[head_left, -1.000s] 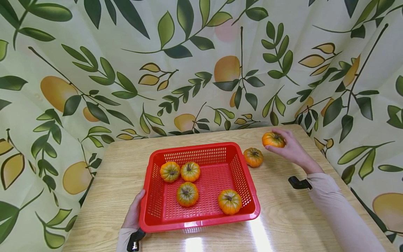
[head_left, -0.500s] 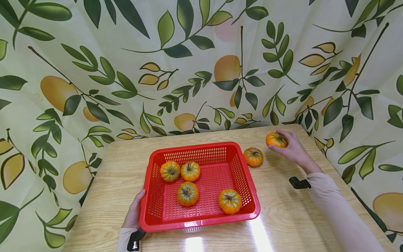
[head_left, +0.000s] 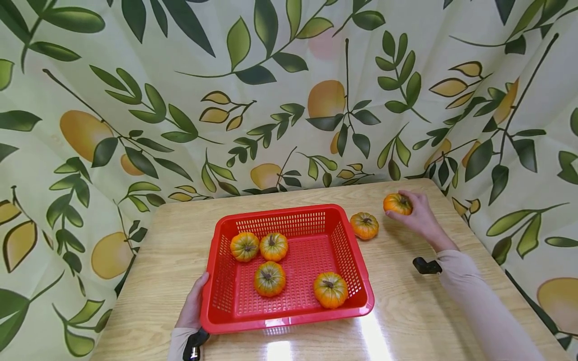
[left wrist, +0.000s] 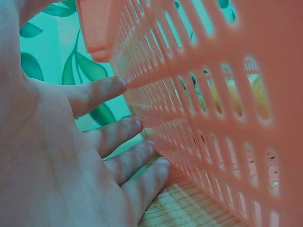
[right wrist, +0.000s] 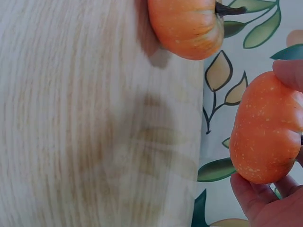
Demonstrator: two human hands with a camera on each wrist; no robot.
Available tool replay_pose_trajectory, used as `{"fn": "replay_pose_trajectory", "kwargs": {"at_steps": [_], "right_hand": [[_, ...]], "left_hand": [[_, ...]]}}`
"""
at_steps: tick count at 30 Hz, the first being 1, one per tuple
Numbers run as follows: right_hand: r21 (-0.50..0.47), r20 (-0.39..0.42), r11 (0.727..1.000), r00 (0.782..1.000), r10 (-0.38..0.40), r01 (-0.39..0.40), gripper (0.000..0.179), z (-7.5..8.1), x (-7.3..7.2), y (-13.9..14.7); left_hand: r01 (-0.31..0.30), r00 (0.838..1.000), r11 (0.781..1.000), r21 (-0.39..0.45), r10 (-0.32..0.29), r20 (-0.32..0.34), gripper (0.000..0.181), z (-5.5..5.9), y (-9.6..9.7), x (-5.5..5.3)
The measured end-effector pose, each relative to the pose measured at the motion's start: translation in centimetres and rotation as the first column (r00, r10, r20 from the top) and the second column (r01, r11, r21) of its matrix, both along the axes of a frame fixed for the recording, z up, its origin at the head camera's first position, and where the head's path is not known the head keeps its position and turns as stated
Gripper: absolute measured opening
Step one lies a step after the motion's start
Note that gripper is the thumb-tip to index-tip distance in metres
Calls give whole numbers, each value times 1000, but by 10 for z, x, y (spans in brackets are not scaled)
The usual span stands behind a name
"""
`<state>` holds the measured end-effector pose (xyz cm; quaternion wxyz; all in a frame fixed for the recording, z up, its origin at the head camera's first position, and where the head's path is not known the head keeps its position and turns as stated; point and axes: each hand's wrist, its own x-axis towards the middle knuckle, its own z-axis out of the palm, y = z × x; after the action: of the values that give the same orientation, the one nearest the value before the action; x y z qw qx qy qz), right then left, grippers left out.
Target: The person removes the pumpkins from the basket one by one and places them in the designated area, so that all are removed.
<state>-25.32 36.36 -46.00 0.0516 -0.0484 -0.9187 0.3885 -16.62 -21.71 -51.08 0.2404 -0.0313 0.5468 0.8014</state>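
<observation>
My right hand [head_left: 419, 214] holds a small orange pumpkin [head_left: 397, 204] between thumb and fingers over the table's far right corner. The right wrist view shows the gripped pumpkin [right wrist: 267, 130] apart from the tabletop, whose surface carries a shadow. Just left of it, a second pumpkin [head_left: 364, 225] sits beside the basket's right wall. My left hand [head_left: 191, 304] is at the left side of a red plastic basket [head_left: 289, 321]. In the left wrist view, its nearly straight fingers [left wrist: 123, 130] reach to the slotted wall [left wrist: 208, 137]. Several more pumpkins [head_left: 270, 279] lie inside the basket.
A light wooden table [head_left: 167, 240] bears everything. Behind it and along the right hangs a leaf-and-fruit patterned curtain [head_left: 280, 125], close to the table edges. Black camera mounts [head_left: 426, 265] stick out from the wrists.
My right hand has shifted slightly right and toward me with its pumpkin. The left hand, basket and other pumpkins look the same.
</observation>
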Motion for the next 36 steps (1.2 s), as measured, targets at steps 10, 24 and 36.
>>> {"fn": "replay_pose_trajectory", "kwargs": {"at_steps": [10,24,36], "right_hand": [[6,-28,1000,1000,-10,10,83,-14,-1,2],[20,38,999,999,-28,27,83,-26,0,5],[51,67,998,997,-30,27,85,-33,1,4]], "left_hand": [[3,1000,1000,7,-3,-10,42,-2,1,-1],[-16,1000,1000,9,16,9,40,0,2,0],[-1,1000,1000,17,1,4,41,0,0,0]]}}
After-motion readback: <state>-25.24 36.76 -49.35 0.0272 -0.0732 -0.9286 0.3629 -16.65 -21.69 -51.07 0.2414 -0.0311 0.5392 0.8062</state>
